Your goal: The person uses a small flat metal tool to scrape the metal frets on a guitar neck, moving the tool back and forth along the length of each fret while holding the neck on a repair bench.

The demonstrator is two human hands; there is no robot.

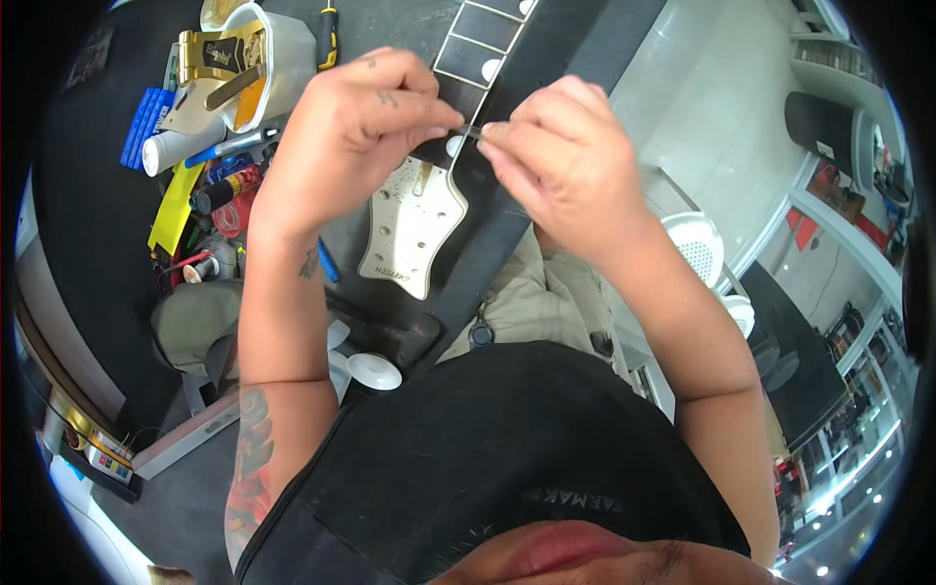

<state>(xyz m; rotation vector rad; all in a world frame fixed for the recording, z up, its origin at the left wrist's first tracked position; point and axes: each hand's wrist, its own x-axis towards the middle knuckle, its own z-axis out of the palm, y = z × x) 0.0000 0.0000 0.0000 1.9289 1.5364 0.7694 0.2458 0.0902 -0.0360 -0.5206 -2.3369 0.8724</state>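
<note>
At upper centre of the frame, the left hand (366, 117) and right hand (570, 151) are pinching a small thin strip (472, 132) between closed fingertips over the guitar neck (474, 60), forearms (283, 312) angling inward.

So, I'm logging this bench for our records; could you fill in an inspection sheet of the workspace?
Surface: dark bench top, crowded on the left
Job's things: guitar neck with pale headstock; thin piece near the headstock end
Clutter: plastic tub with gold part, yellow strip, yellow-black tool handle
Hands: left hand and right hand both pinch the thin piece
Cables: red coil, possibly wire
Surroundings: tiled floor, white perforated seat
</note>
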